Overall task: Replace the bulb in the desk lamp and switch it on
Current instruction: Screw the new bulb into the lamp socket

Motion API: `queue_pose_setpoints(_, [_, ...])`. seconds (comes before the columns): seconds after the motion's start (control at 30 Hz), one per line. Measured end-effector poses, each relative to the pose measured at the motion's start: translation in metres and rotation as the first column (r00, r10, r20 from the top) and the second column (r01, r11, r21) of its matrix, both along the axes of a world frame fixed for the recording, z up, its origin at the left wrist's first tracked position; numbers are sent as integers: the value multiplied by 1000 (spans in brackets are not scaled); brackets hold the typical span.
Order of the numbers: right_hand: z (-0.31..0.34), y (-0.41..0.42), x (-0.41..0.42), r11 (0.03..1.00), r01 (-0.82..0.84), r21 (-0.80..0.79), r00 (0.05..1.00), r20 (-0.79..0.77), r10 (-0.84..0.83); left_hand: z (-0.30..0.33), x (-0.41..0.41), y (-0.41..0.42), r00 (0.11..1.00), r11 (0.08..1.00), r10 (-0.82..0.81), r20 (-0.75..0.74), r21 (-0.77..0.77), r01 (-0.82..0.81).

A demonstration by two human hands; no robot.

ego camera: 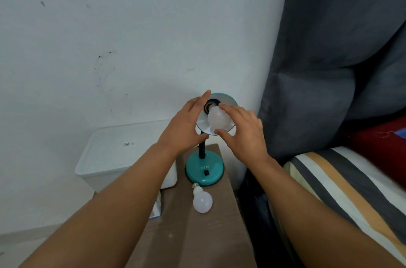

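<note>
Frosted white pear-shaped bulb sits in the black socket inside the teal metal lampshade, which is tilted up toward the camera. Bulb's long axis runs from the socket at upper left down toward the shade's near rim, roughly at the viewer.

Right hand is the nearer one: fingertips on the bulb's far shoulder, thumb on its round end, pinching the glass. Whether the base is fully threaded cannot be told.

Left hand spread, fingers straight along the shade's left rim, thumb under it; looks to be steadying the shade.

The coming twist likely turns about that bulb axis.

Second frosted white bulb lies loose on the brown wood-grain desk, screw base pointing at the teal round lamp base. Black rocker switch on the base front, untouched.

Room: white scuffed wall, white plastic bin left of desk, grey curtain and striped bed right.
</note>
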State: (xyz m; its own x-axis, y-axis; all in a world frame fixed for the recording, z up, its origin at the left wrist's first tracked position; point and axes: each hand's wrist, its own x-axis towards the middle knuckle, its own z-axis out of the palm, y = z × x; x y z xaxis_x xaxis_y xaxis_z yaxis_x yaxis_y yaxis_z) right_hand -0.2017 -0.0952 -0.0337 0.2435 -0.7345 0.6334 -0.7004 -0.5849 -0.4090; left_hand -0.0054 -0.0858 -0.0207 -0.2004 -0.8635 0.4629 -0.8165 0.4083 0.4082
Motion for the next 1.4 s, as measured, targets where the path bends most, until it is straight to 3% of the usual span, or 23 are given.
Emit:
queue_pose_setpoints(0.3, [-8,-10,9,998,60,-22,996,-65,-61,-6,7,-8,996,999,-41,-73,-22,40])
queue_pose_setpoints(0.43, [-5,-8,13,999,8,-33,996,-86,-11,-9,8,-8,993,998,-58,-107,-24,56])
queue_pose_setpoints(0.7, [-4,-6,15,992,-120,39,992,-30,121,-12,9,-11,987,997,-78,-141,-18,76])
queue_pose_setpoints(1.0, [-1,-6,15,993,-77,84,995,78,70,-15,10,-12,987,996,-84,-140,-15,82])
queue_pose_setpoints(1.17, [2,-5,14,991,-125,57,992,11,124,-15,9,-11,989,998,-69,-127,-17,67])
queue_pose_setpoints(1.4, [1,-5,16,990,-82,118,993,98,70,-17,8,-9,986,997,-79,-144,-24,76])
